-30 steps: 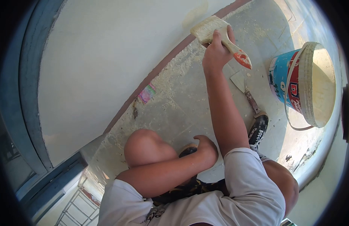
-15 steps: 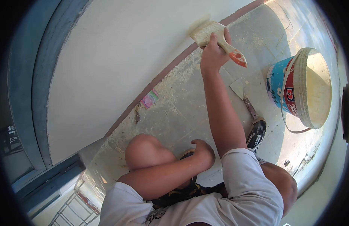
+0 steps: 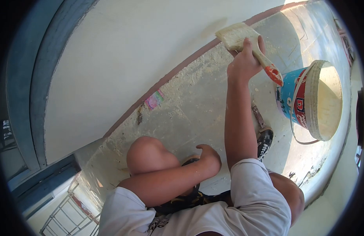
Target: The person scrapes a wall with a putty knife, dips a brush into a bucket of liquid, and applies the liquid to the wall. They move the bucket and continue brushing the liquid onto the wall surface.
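Observation:
In my right hand (image 3: pixel 244 63) is a wide paintbrush (image 3: pixel 237 36), its pale bristles toward the wall and its orange-tipped handle angled back toward the bucket. The thumb lies along the handle. Bristles overlap the reddish-brown strip (image 3: pixel 205 49) at the foot of the white wall (image 3: pixel 131 70), and a shadow falls beside them. My left hand (image 3: pixel 210 158) hangs bent at the wrist near my knees, thumb showing, other fingers hidden behind it. To the right of my right forearm, a scraper (image 3: pixel 258 115) lies on the floor, its blade covered by the arm.
A blue and red bucket (image 3: pixel 300 98) with a wire handle stands on the right. Pale spatters mark the floor (image 3: pixel 182 118), where a pink wrapper (image 3: pixel 154 100) lies near the wall. A blue frame (image 3: pixel 42 78) edges the wall at left; a metal rack (image 3: pixel 68 214) is lower left.
My right hand has moved right and slightly down in view with the paintbrush, toward the bucket. My forearm now covers the scraper's blade. The left hand keeps its pose.

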`<state>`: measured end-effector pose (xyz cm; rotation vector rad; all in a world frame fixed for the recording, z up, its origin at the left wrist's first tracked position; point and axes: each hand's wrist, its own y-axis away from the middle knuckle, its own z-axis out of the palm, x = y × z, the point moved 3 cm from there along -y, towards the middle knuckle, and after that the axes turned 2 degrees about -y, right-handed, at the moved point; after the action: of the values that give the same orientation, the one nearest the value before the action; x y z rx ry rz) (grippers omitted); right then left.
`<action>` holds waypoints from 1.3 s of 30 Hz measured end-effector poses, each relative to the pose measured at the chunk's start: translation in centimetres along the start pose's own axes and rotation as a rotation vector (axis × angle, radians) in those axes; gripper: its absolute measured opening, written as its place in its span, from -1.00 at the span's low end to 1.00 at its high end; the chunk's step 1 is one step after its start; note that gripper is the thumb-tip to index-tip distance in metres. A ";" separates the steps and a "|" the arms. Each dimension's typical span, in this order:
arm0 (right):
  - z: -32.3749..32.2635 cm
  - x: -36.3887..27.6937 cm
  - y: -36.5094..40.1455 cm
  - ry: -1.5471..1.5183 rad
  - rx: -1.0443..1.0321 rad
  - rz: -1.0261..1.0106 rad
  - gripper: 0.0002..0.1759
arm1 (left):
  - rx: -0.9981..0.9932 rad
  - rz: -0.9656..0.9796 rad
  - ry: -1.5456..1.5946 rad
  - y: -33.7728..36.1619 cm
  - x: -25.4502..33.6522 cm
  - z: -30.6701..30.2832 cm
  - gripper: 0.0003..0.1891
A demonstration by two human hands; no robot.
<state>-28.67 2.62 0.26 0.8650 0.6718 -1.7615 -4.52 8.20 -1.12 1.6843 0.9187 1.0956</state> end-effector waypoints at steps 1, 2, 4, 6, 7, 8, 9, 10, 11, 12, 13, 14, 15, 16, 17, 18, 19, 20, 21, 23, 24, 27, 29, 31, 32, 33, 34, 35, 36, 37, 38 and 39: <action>-0.3 0.3 0.1 0.009 0.007 0.033 -0.48 | 0.003 -0.009 0.006 0.0 0.0 0.0 -0.62; -0.5 0.7 0.1 0.017 0.017 0.067 -0.47 | 0.007 -0.009 0.005 -0.1 0.2 0.1 -0.62; -0.5 1.1 0.3 0.041 0.009 0.084 -0.47 | 0.015 -0.008 -0.017 0.0 0.3 0.1 -0.62; -0.3 1.7 0.4 0.065 0.000 0.102 -0.46 | 0.013 -0.005 -0.017 -0.1 0.4 0.2 -0.62; 0.0 2.1 0.4 0.049 -0.009 0.079 -0.47 | 0.011 -0.006 -0.016 -0.2 0.3 0.2 -0.63; 0.5 2.5 0.2 0.033 -0.020 0.057 -0.47 | 0.013 -0.009 -0.015 -0.2 0.3 0.2 -0.63; 1.4 2.9 -0.1 0.030 -0.023 0.057 -0.47 | 0.016 -0.008 -0.005 -0.3 0.2 0.2 -0.63; 2.2 3.1 -0.4 0.088 -0.045 0.014 -0.47 | 0.017 -0.004 0.005 -0.3 0.3 0.2 -0.63; 2.7 3.2 -0.4 0.149 -0.066 -0.029 -0.47 | 0.017 -0.001 0.008 -0.3 0.3 0.4 -0.63; 3.2 2.7 -0.4 0.152 -0.068 -0.029 -0.47 | 0.032 -0.007 0.006 -0.2 0.2 0.4 -0.62; 3.8 1.9 -0.5 0.106 -0.062 -0.032 -0.47 | 0.048 -0.013 0.005 -0.2 0.2 0.4 -0.62; 4.3 1.1 -0.4 0.060 -0.057 -0.033 -0.47 | 0.050 -0.012 0.010 -0.3 0.2 0.4 -0.62; 3.9 0.2 -0.4 0.017 -0.082 -0.019 -0.46 | 0.039 -0.022 0.019 -0.3 0.1 0.3 -0.62; 3.5 -0.8 -0.1 0.016 -0.088 -0.017 -0.46 | 0.030 -0.032 0.028 -0.3 0.0 0.3 -0.61; 3.0 -1.8 0.4 0.017 -0.066 0.011 -0.46 | 0.035 -0.033 0.032 -0.2 -0.1 0.2 -0.61; 2.7 -2.4 0.6 0.018 -0.044 0.039 -0.45 | 0.022 -0.026 0.030 0.0 -0.1 0.1 -0.61; 1.9 -2.1 0.5 0.054 -0.039 0.050 -0.43 | 0.012 -0.020 0.028 0.1 -0.2 0.0 -0.60; 1.7 -1.5 0.6 0.053 -0.049 0.048 -0.43 | 0.020 -0.022 0.033 0.1 -0.2 -0.1 -0.60; 1.3 -0.9 0.7 0.043 -0.022 0.084 -0.45 | 0.012 -0.015 0.018 -0.1 0.0 0.0 -0.60; 1.0 0.3 0.6 0.026 0.006 0.116 -0.47 | 0.004 -0.015 -0.003 -0.4 0.1 0.0 -0.60; 1.0 0.8 0.6 0.002 0.001 0.115 -0.47 | 0.011 -0.019 0.003 -0.4 0.2 0.0 -0.60; 2.2 2.9 -0.2 0.060 -0.017 0.024 -0.46 | 0.013 -0.022 -0.003 -0.3 0.1 0.0 -0.60; 3.8 3.2 -0.6 0.047 -0.050 -0.001 -0.47 | 0.009 -0.012 -0.011 -0.2 0.3 0.2 -0.61; 4.7 -0.3 -1.0 0.029 -0.056 -0.046 -0.47 | 0.054 -0.022 0.017 -0.3 0.0 0.3 -0.61; 5.0 -2.4 -0.8 0.011 -0.070 -0.085 -0.48 | 0.056 -0.021 0.018 -0.5 0.0 0.4 -0.61; 5.0 -4.6 -0.7 0.012 -0.074 -0.089 -0.48 | 0.054 -0.049 0.034 -0.8 -0.2 0.5 -0.60; 4.6 -7.0 -0.6 0.000 -0.060 -0.098 -0.48 | 0.054 -0.074 0.050 -1.1 -0.3 0.5 -0.60; 4.0 -8.5 -0.7 -0.011 -0.047 -0.109 -0.47 | 0.065 -0.068 0.051 -1.3 -0.2 0.5 -0.60; 3.5 -9.1 -1.0 -0.007 -0.055 -0.118 -0.47 | 0.078 -0.081 0.048 -1.5 -0.2 0.5 -0.60; 2.6 -9.0 -1.2 0.023 -0.023 -0.091 -0.47 | 0.091 -0.099 0.045 -1.6 -0.3 0.3 -0.59; 1.7 -8.5 -1.5 0.049 0.011 -0.066 -0.48 | 0.101 -0.102 0.041 -1.6 -0.3 -0.1 -0.59; 0.5 -6.7 -1.8 0.030 -0.001 -0.012 -0.47 | 0.079 -0.092 0.033 -1.7 -0.4 -0.4 -0.60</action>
<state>-29.00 6.49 6.07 0.8899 0.6992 -1.7620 -5.22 8.50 -2.75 1.6747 1.0619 1.0405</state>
